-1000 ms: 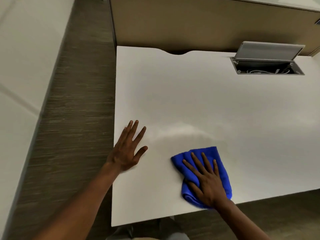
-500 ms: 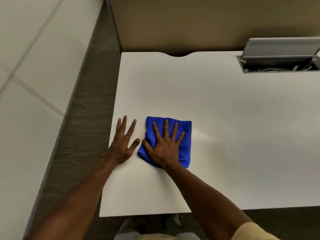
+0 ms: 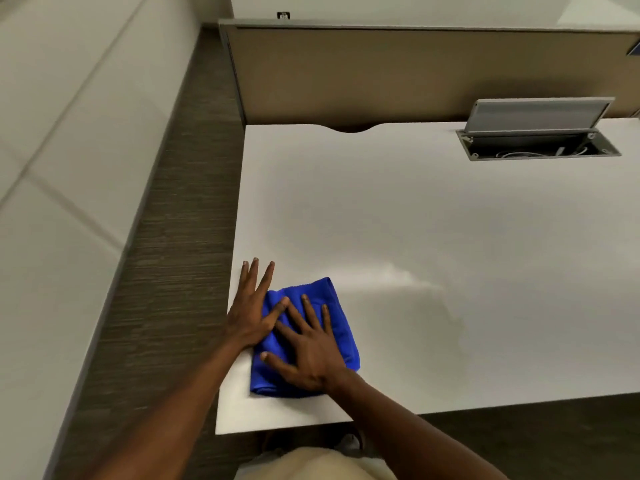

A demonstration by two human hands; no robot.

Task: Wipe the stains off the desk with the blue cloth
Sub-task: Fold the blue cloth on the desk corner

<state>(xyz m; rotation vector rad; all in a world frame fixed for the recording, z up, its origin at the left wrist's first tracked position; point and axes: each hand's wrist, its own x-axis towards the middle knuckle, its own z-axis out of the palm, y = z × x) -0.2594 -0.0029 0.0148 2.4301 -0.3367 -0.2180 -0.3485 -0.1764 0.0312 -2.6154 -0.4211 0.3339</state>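
A folded blue cloth [image 3: 337, 317] lies flat near the front left corner of the white desk [image 3: 433, 237]. My right hand [image 3: 308, 348] presses down on it with straight, spread fingers. My left hand [image 3: 251, 306] lies flat on the desk at its left edge, fingers straight, with its thumb over the cloth's left side. A faint damp streak [image 3: 408, 282] runs across the desk to the right of the cloth.
An open grey cable hatch [image 3: 540, 140] with cords inside sits at the desk's back right. A tan partition [image 3: 398, 74] stands behind the desk. Dark carpet [image 3: 162, 289] runs along the left, beside a pale wall [image 3: 62, 150].
My right hand slid the cloth from the right to the desk's left side and now a little toward the front edge. The cloth now touches my left hand, which stayed put.
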